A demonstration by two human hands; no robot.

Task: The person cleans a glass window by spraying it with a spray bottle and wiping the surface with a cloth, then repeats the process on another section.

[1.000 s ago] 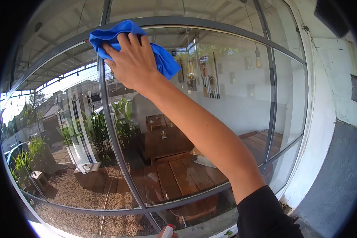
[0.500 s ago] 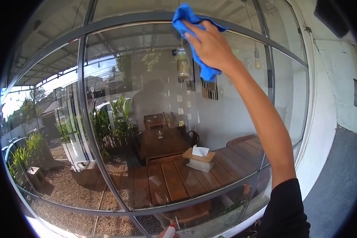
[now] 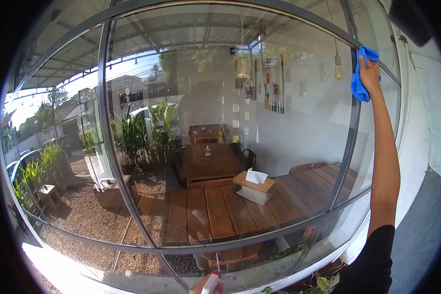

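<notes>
My right hand (image 3: 369,73) is closed round a blue cloth (image 3: 360,91) and presses it against the dark metal frame at the upper right of the window (image 3: 299,132). That arm is stretched up in a black sleeve. Low in the view, at the bottom centre, my left hand (image 3: 199,288) holds a white spray bottle (image 3: 210,283) with a red nozzle; only the bottle's top and part of the hand show.
Behind the glass are a wooden table (image 3: 220,208), a tissue box (image 3: 254,187) and hanging bulbs. Grey window bars (image 3: 104,88) divide the panes. A white wall (image 3: 426,98) stands at right, with green leaves (image 3: 323,283) below.
My right hand has moved with the blue cloth from the top middle of the window to its right-hand frame. The view has shifted, and more of my left hand and the bottle shows.
</notes>
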